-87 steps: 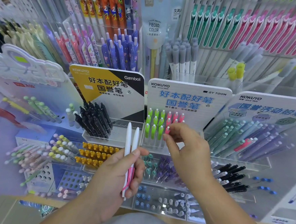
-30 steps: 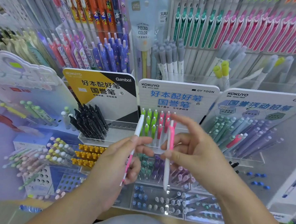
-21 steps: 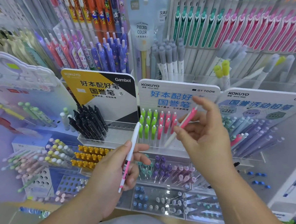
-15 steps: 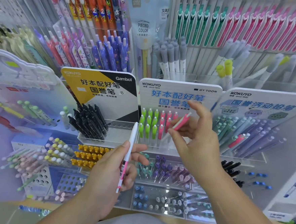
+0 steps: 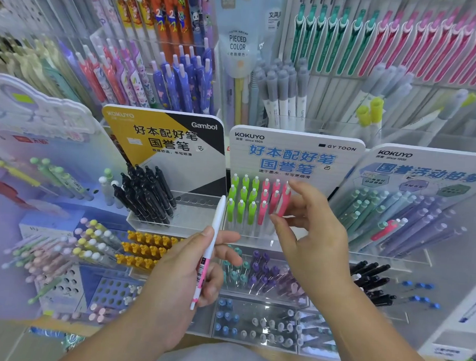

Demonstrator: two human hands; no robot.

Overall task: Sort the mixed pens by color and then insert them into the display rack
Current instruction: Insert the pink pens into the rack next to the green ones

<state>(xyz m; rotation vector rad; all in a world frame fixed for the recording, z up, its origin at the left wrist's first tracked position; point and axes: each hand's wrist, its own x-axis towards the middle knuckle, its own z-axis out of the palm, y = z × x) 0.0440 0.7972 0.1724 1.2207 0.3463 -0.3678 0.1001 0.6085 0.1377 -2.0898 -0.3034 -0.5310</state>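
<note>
Pen with pink cap and white barrel (image 5: pixel 284 204) pinched between thumb and forefinger of right hand (image 5: pixel 311 242), other fingers spread loose, at the pink rows of the white KOKUYO GY TOON display rack (image 5: pixel 295 156); seated in a slot or not, cannot tell. Just below the rack's front edge, left hand (image 5: pixel 182 278) curled round slim white plastic pen with pink grip (image 5: pixel 211 249), nearly upright.

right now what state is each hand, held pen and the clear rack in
left hand, grips white pen with pink clip
white pen with pink clip, near upright, clip end low
right hand, pinches pink-topped white pen
pink-topped white pen, tilted at the rack, seating unclear
clear acrylic rack, holds lime-green pens and pink pens upright
</note>
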